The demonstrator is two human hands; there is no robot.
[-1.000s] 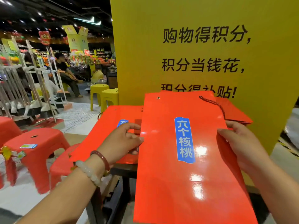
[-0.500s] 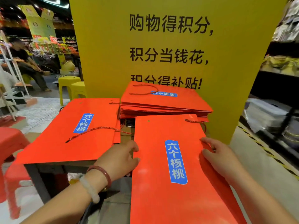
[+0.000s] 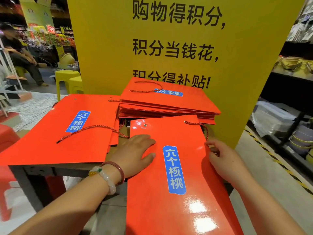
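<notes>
The left hand (image 3: 133, 155) lies flat, fingers straight and slightly spread, pressing on the left edge of a glossy orange-red flat paper gift bag with a blue label (image 3: 152, 200). The right hand (image 3: 223, 160) curls its fingers round the bag's right edge and pinches it just below the twisted cord handle. The bag slants between both hands, its top end over the near edge of the tabletop (image 3: 50, 167), in front of a stack of matching orange-red bags (image 3: 169, 106). A second ago it was held higher and hid that stack; the left hand has since slid further onto its face.
</notes>
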